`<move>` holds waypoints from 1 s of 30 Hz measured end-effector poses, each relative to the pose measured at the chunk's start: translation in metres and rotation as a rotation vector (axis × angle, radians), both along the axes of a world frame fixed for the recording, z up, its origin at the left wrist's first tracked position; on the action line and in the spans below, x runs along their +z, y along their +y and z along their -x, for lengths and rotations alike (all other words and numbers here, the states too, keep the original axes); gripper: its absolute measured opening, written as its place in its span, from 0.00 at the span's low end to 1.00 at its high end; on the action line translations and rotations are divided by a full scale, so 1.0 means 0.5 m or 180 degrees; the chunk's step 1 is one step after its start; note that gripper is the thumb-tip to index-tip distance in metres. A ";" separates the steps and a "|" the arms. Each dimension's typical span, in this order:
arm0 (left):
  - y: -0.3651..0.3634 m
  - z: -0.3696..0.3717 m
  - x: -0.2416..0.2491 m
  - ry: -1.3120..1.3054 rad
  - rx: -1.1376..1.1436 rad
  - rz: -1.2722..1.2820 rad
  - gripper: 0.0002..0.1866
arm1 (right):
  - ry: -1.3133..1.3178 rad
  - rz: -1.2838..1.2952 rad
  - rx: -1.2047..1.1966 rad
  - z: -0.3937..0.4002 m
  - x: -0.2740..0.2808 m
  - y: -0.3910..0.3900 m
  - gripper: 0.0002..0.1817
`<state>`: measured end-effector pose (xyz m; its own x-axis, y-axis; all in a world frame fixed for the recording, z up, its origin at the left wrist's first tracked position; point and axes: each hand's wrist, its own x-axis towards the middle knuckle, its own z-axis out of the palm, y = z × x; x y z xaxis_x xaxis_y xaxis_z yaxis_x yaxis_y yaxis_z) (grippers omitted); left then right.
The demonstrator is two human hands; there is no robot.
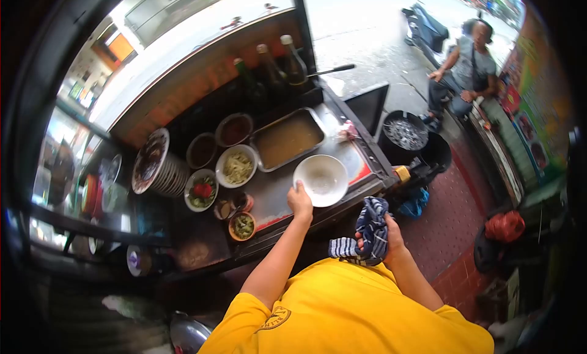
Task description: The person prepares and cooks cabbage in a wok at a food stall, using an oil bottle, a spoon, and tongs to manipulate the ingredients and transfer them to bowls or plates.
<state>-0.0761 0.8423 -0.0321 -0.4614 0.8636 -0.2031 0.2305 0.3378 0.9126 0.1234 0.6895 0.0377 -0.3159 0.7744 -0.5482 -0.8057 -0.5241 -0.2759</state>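
My left hand [300,202] grips the near left rim of a white bowl [321,180], which is at the right part of the metal counter. The bowl's inside looks pale, with a faint greyish patch at the bottom. Bunched in my right hand [394,238] is a dark blue and white striped cloth [371,228], held in front of my yellow shirt; one end of it hangs to the left. Behind the bowl sits a rectangular metal tray [263,161] of brownish liquid. A bowl of pale shredded food [237,166] stands left of the white bowl.
A stack of plates [168,177] rises at the counter's left. Small bowls of greens [243,226] and red items are nearby. Several bottles [295,63] line the back. Right of the cart are a black bucket [406,132] and a seated person [468,73].
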 end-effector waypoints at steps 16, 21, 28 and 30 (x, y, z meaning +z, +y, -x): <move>-0.337 0.243 0.318 -0.3755 -0.1821 -0.1252 0.40 | -0.2106 -0.3725 0.1895 0.311 0.170 0.129 0.35; -0.432 0.411 0.323 -0.3010 0.0386 -0.1138 0.18 | -0.1582 -0.4216 0.2480 0.440 0.230 0.115 0.43; -0.485 0.821 0.465 -0.2210 0.1968 -0.2350 0.17 | -0.0886 -0.2675 0.2516 0.497 0.211 0.101 0.35; -0.442 0.978 0.468 -0.2098 0.1607 -0.2184 0.16 | -0.0825 -0.2566 0.2398 0.506 0.214 0.096 0.34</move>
